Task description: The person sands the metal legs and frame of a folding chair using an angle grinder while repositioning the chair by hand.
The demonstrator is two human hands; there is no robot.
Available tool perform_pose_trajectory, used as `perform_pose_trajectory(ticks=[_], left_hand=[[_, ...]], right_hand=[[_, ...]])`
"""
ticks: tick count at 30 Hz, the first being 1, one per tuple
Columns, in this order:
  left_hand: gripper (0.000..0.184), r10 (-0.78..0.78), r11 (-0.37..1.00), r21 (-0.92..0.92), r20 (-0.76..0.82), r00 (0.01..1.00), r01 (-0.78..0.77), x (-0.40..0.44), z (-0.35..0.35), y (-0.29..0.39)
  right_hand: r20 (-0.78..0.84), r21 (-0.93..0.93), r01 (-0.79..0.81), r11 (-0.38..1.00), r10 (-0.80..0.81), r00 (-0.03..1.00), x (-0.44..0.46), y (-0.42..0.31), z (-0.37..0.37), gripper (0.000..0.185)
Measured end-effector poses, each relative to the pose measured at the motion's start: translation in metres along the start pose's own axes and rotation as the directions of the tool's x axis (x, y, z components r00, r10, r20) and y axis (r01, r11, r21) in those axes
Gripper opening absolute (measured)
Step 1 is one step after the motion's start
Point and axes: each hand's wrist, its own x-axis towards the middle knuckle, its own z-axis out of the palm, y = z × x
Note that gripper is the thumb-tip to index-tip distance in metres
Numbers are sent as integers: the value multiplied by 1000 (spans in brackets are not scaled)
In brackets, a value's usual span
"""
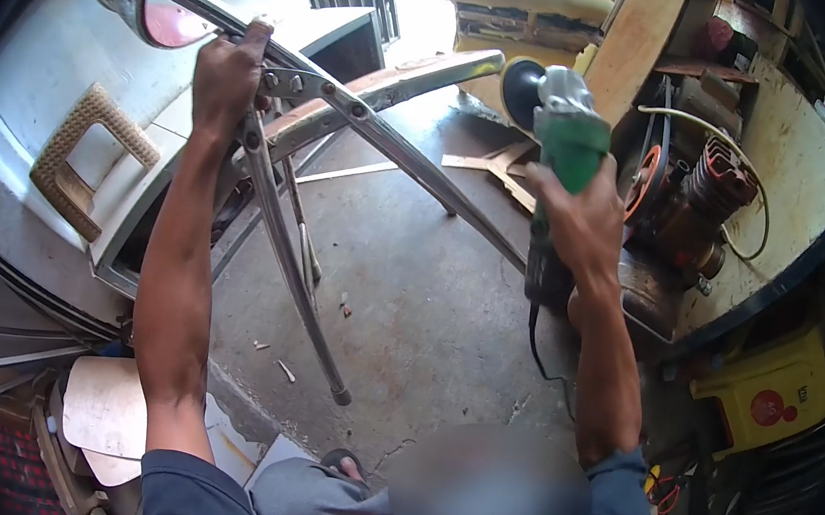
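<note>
My left hand (pixel 227 77) is wrapped round a shiny metal chair frame (pixel 412 162), near a bolted joint. The frame's tubular legs slant down toward the concrete floor, and a curved bar with worn edges crosses behind them. In my right hand (pixel 583 210) is a green angle grinder (pixel 570 148), held upright by its body. Its dark round disc (pixel 521 93) faces the end of the curved bar, with a small gap that I cannot judge exactly. A black cord (pixel 536 356) hangs from the grinder's lower end.
An air compressor (pixel 673 215) with a looped hose stands on the right, above a yellow plastic stool (pixel 770 391). Wooden boards (pixel 635 50) lean at the back. A woven beige frame (pixel 91 158) lies on the left. Small scraps (pixel 286 371) litter the concrete floor (pixel 425 329).
</note>
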Motion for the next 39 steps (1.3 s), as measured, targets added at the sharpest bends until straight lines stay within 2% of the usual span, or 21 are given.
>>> perform_pose_trajectory(ticks=[1,4,6,9,11,15,20,21,23,26,27,28,30,31,32,33,34,35,36,38,39], left_hand=[[56,3,999,47,-35,999,-2,-11,2,9],[50,-19,1000,-14,7,1000,20,-49,4,26],[45,16,1000,-15,39,999,-15,-64,2,22],[39,59,998,-28,70,996,-57,-74,-9,11],[36,100,994,46,64,993,-103,-76,-24,0],[30,42,998,-54,34,999,-40,-75,-58,-35],[28,-84,991,-96,45,995,88,-65,-119,-81],[27,74,997,29,2,997,-74,-65,-127,-89],[30,189,973,126,34,981,-192,-74,-146,-107],[27,101,995,22,-64,993,-100,-87,-167,-127],[24,421,886,175,88,903,-430,-86,-175,-132],[23,659,651,260,274,700,-714,-82,-187,-140],[23,689,585,375,238,684,-719,-93,-203,-154],[18,438,890,109,60,897,-442,-101,-221,-168],[28,-47,982,-184,-54,997,36,-109,-223,-156],[34,-101,984,-149,-49,994,93,-122,-208,-142],[34,-145,964,-231,-40,989,132,-132,-206,-147],[31,-75,980,-185,-16,997,70,-139,-228,-174],[29,-139,946,-302,-60,988,115,-143,-228,-171],[28,-154,960,-244,-59,986,136,-142,-227,-161],[25,-161,955,-259,-31,986,148,-140,-232,-164]], right_hand=[[9,-10,-15,1000,15,1000,-14,14,-7,68],[-33,112,27,993,-23,999,-60,44,-22,65],[33,136,-150,979,147,989,-84,55,-34,63],[31,136,-98,986,95,995,-113,88,-37,62],[69,66,-164,984,160,985,-122,95,-40,62],[205,-46,-256,966,260,944,-130,101,-31,62],[414,-253,-95,963,196,889,-136,113,6,68],[459,-281,-60,958,189,868,-135,114,16,70],[556,-297,12,955,163,815,-130,113,36,74],[668,-248,104,963,93,738,-131,113,62,72],[723,-233,118,965,91,685,-131,109,67,73],[740,-183,156,971,32,672,-136,109,72,71],[796,-152,147,977,33,604,-143,107,81,73],[795,-147,130,981,39,606,-147,109,84,73],[805,-117,139,983,12,593,-154,111,86,72],[813,-86,143,986,-14,583,-162,114,87,72],[813,-55,153,987,-44,580,-165,117,90,71],[809,-56,80,995,-2,587,-170,125,96,73],[810,-55,51,997,15,586,-176,132,103,73],[744,-45,-292,955,227,629,-179,146,121,74],[698,-20,-328,944,248,672,-180,151,131,75]])
